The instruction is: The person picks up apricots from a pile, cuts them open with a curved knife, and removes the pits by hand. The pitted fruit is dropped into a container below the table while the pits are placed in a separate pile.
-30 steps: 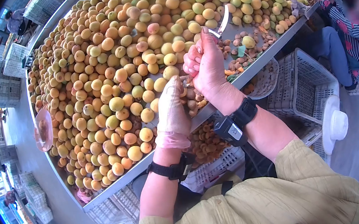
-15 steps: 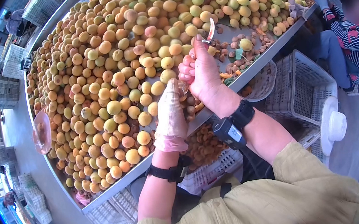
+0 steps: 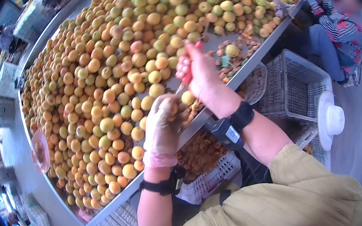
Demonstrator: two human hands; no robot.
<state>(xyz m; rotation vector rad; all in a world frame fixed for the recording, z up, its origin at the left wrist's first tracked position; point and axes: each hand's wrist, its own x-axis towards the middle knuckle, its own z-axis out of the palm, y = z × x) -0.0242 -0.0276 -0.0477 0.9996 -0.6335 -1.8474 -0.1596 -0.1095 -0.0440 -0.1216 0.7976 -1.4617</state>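
Note:
My right hand [image 3: 200, 71], bare and closed, grips a small curved knife [image 3: 205, 29] whose blurred blade sticks up past the thumb. A thin shiny piece shows below that fist, pointing toward my left hand. My left hand [image 3: 161, 120] wears a pale, stained glove and is curled palm-inward over the tray's near edge; what its fingers hold is hidden. An apricot [image 3: 187, 97] lies between the two hands. Around and beyond them spreads a large heap of apricots [image 3: 98, 110], yellow, orange and greenish.
The metal tray rim [image 3: 256, 57] runs diagonally in front of me. Pits and scraps [image 3: 237, 57] lie right of my hands. Below are a crate of orange halves [image 3: 200, 156], a round basket [image 3: 257, 84], a grey crate [image 3: 294, 89] and a white hat [image 3: 332, 118]. Another person [image 3: 340, 37] sits at right.
My left hand has drawn down and left, away from my right hand, and its fingers have curled more. The right fist has turned slightly, still with the knife. The whole view has shifted a little.

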